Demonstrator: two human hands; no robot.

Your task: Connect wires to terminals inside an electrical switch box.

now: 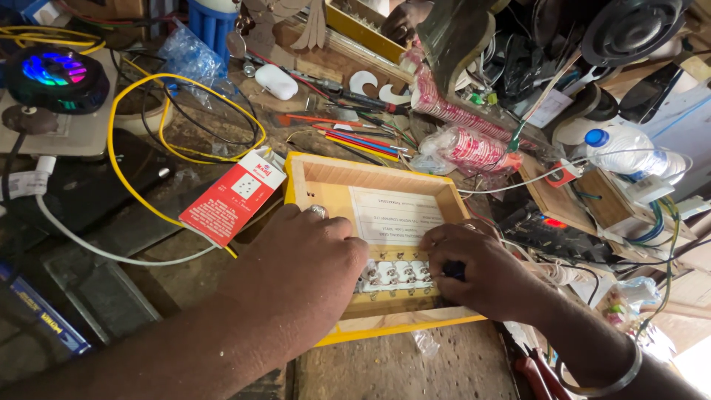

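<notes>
A shallow wooden box point(370, 185) sits mid-table point(400, 367). A row of terminals point(396, 274) lies in it, between both hands. At ten o'clock, touching it, lies a carton point(231, 196); at two o'clock, a water bottle point(629, 152).

- left hand point(307, 255) rests palm-down on yellow-edged wooden box point(370, 181), ring on one finger
- right hand point(478, 270) pinches small dark tool on white terminal strip point(396, 274) inside box
- red-white carton point(232, 196) just left of box
- yellow cable point(137, 85) looped on cluttered tabletop point(400, 367)

Red-and-white carton point(231, 195) left of yellow box, white paper label point(395, 215) inside it
</notes>
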